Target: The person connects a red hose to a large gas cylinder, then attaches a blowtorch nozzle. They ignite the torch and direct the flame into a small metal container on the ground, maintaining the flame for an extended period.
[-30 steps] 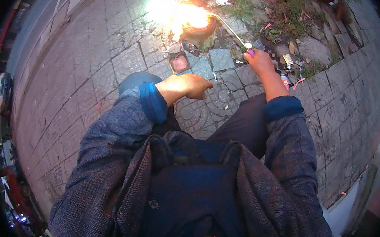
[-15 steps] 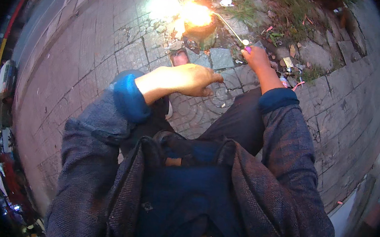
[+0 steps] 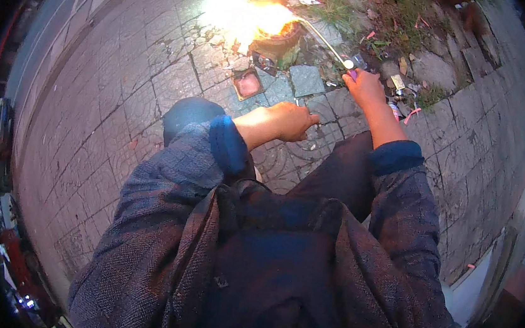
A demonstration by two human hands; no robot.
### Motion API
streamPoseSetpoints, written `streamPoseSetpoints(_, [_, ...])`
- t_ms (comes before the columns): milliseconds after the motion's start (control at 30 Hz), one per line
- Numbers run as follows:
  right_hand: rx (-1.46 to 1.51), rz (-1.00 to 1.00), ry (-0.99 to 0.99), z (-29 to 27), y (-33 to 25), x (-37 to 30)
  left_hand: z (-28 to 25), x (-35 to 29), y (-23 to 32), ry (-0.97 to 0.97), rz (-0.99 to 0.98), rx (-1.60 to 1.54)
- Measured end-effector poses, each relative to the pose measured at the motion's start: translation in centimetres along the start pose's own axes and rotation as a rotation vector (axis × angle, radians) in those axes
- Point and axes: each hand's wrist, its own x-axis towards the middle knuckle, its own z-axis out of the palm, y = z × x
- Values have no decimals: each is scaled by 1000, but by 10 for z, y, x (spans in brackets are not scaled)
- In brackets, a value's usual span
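The person is crouching over grey paving. The right hand [image 3: 364, 88] is closing its fingers around the near end of a thin pale rod [image 3: 322, 38], whose far tip is reaching into a bright fire [image 3: 251, 19]. The left hand [image 3: 289, 121] is hovering loosely curled, holding nothing.

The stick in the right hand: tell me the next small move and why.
Probably ease the stick slightly back. Its far end already reaches the bright fire in the small round pot, and the right hand grips it not far from the flames. The left hand hangs empty over the paving.
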Motion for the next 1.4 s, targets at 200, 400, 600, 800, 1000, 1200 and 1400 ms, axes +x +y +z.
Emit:
streamPoseSetpoints(200, [-38, 36, 4, -10, 1, -18, 17, 28, -15, -144, 94, 3])
streamPoseSetpoints(400, [-32, 51, 22, -17, -7, -28, 30, 47, -28, -148, 180, -35])
streamPoseSetpoints(600, [-33, 23, 53, -16, -12, -31, 33, 52, -47, -174, 165, 0])
streamPoseSetpoints(800, [-73, 91, -16, -15, -15, -29, 30, 54, -45, -144, 184, -52])
streamPoseSetpoints(1000, [-72, 106, -20, -18, -5, -32, 30, 54, -45, -122, 210, -41])
streamPoseSetpoints(1200, [-42, 109, -48, -23, 0, -36, 33, 51, -48, -131, 201, -31])
streamPoseSetpoints(1400, [-8, 47, -81, -37, -7, -52, 34, 39, -49, -161, 147, -27])
